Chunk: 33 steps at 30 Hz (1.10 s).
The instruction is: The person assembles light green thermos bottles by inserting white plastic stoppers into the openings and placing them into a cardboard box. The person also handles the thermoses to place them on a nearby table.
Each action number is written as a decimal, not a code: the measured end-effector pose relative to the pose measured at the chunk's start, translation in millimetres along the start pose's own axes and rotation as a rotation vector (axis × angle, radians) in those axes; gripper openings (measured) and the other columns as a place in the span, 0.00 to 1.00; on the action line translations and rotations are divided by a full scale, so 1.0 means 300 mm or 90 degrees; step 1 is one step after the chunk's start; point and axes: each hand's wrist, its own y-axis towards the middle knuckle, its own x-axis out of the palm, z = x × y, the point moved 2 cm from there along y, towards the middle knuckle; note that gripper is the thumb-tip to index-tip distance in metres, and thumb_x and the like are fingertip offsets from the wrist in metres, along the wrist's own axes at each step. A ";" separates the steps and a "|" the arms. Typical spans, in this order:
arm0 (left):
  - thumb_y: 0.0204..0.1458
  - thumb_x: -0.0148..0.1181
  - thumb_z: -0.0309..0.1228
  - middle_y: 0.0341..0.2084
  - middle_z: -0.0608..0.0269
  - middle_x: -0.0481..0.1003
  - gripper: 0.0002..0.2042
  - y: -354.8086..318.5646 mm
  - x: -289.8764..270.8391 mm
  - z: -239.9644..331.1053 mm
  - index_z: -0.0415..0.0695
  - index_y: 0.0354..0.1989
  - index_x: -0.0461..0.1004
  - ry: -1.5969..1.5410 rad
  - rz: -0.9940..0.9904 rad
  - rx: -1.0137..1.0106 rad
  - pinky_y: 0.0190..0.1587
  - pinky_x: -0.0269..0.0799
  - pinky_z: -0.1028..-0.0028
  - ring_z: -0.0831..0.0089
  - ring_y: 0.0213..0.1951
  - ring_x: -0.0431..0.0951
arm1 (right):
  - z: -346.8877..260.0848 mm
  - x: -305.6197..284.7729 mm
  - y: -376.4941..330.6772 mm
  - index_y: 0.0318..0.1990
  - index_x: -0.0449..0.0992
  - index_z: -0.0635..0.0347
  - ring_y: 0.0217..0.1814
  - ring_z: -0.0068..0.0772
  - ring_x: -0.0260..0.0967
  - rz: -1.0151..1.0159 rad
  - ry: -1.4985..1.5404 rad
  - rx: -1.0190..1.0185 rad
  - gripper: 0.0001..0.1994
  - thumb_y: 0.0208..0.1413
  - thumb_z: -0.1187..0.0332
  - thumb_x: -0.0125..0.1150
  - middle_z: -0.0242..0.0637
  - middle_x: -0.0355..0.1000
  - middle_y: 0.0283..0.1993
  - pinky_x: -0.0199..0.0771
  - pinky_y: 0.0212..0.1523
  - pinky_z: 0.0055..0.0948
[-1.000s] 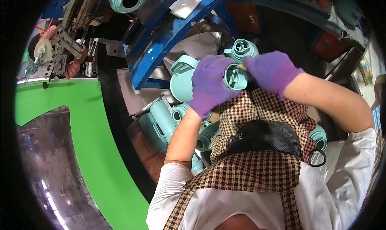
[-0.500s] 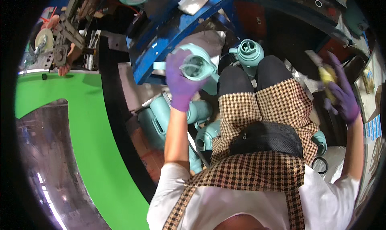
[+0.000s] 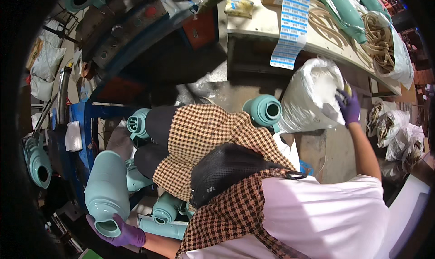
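– Noticed what change, just then?

– Turned the view well to the right, leaving only a scrap of the green board (image 3: 90, 254) at the lower edge and bringing the white sack (image 3: 310, 98) into the upper right of the frame. Spread both arms wide too, with the right hand (image 3: 350, 107) out at the sack's right edge and the left hand (image 3: 118, 232) down in the lower left

– Meant what for the work in hand?

– Parted the hands, by the look of it, and left the weight of the teal flask (image 3: 106, 186) to the left alone

– Found the fingers how?

– On the left, saw them cupped around the flask's neck, with its mouth tipped toward the lower edge; could not tell whether the same piece as a second ago. On the right, saw them bent and partly spread, with a yellow piece (image 3: 347, 88) at their tips; could not tell whether gripped, or whether touching the sack

– And edges to mind?

– Noted the table (image 3: 253, 23) running across the upper right, with a label strip (image 3: 290, 37) hanging over its side near the sack. Spotted another flask (image 3: 259, 104) just beside the sack, against the checked apron (image 3: 204, 127). Saw the blue bench (image 3: 87, 123) close behind the held flask, at the left

– Any room for moving?

– Saw a stretch of floor (image 3: 340, 157) below the sack, beside the right forearm; judged the lower left tighter, with more flasks (image 3: 165, 208) just right of the held one
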 end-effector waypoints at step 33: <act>0.36 0.78 0.56 0.51 0.51 0.73 0.40 -0.020 0.035 0.135 0.39 0.51 0.70 -0.162 0.013 0.079 0.67 0.63 0.49 0.48 0.60 0.72 | 0.053 0.008 0.411 0.55 0.77 0.66 0.42 0.28 0.76 -0.052 0.213 0.120 0.18 0.57 0.72 0.61 0.36 0.79 0.41 0.75 0.45 0.29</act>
